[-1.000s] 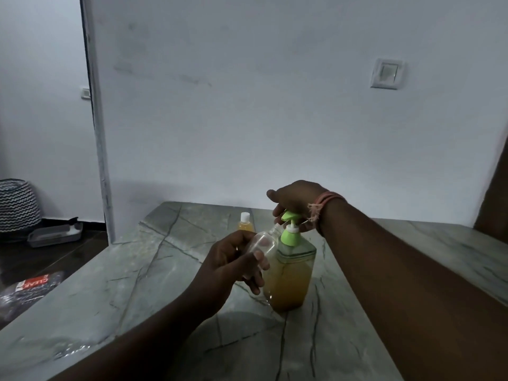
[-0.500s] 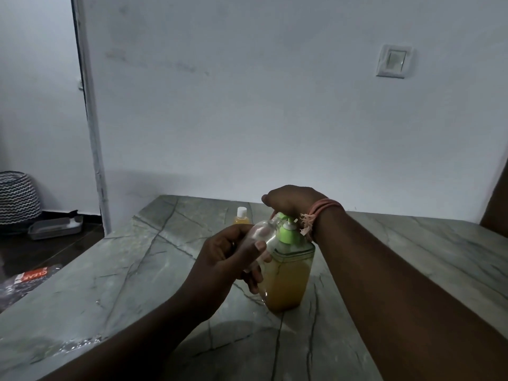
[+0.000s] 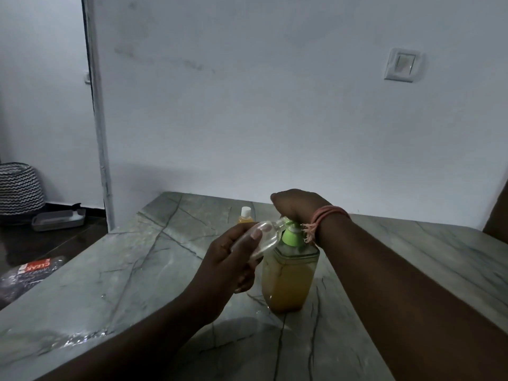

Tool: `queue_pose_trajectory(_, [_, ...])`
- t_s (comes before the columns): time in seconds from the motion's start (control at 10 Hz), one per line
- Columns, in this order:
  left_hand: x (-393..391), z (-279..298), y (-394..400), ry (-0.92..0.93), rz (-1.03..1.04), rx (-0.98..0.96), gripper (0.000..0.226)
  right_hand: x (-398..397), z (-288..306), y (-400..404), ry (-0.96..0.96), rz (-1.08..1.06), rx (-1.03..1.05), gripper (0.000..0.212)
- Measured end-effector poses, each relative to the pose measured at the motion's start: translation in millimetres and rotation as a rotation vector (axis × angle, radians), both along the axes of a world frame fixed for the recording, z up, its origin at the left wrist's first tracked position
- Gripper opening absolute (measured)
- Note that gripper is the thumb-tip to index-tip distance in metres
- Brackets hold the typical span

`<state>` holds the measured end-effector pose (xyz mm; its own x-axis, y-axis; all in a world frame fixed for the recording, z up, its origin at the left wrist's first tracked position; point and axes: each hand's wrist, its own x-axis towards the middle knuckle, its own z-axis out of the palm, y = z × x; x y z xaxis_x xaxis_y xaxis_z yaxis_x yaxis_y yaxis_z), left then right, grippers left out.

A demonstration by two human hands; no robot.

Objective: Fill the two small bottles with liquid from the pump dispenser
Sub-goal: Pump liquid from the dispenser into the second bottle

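— Two bottles: status?
— One capped bottle (image 3: pixel 245 216) stands at eleven o'clock of the dispenser (image 3: pixel 288 273). Your left hand (image 3: pixel 228 262) grips the empty bottle (image 3: pixel 261 237), tilted at the spout.
— Right hand (image 3: pixel 298 206)?
— Fingers curled over the pump head (image 3: pixel 291 233). Keep the mouth under the spout; press slowly.

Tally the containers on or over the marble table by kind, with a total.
Small plastic bottles: 2, the clear uncapped bottle gripped tilted in the left hand, and the white-capped bottle of orange liquid standing behind.
Pump dispensers: 1, the clear green-pump dispenser of amber liquid, its pump head under the right hand.
Total: 3
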<state>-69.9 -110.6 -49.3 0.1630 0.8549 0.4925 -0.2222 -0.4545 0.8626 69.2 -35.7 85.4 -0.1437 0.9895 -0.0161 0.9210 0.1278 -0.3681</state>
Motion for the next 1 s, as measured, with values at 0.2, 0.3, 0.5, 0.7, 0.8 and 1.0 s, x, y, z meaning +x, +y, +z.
queue_pose_trajectory(0.2, [5, 5, -7, -0.185, -0.114, -0.213, 0.053, 0, 4, -15, 0.031, -0.002, -0.028, 0.038])
queue_pose_trajectory(0.3, [4, 4, -8, -0.273, -0.209, -0.26, 0.05, 1, 11, -14, 0.012, 0.02, -0.054, 0.042])
queue_pose_trajectory(0.5, [-2, 1, -4, -0.289, -0.249, -0.247, 0.047, 0, 0, -15, -0.036, -0.01, 0.018, 0.027])
queue_pose_trajectory(0.7, [-2, 2, -5, -0.242, -0.191, -0.221, 0.037, 12, 8, -22, 0.274, 0.003, -0.118, 0.034])
queue_pose_trajectory(0.8, [-4, 3, -3, -0.251, -0.175, -0.233, 0.039, 7, 9, -20, 0.183, 0.074, -0.116, 0.041])
queue_pose_trajectory(1.0, [-5, 3, -4, -0.239, -0.144, -0.24, 0.043, -3, 1, -21, -0.014, 0.045, -0.022, 0.032])
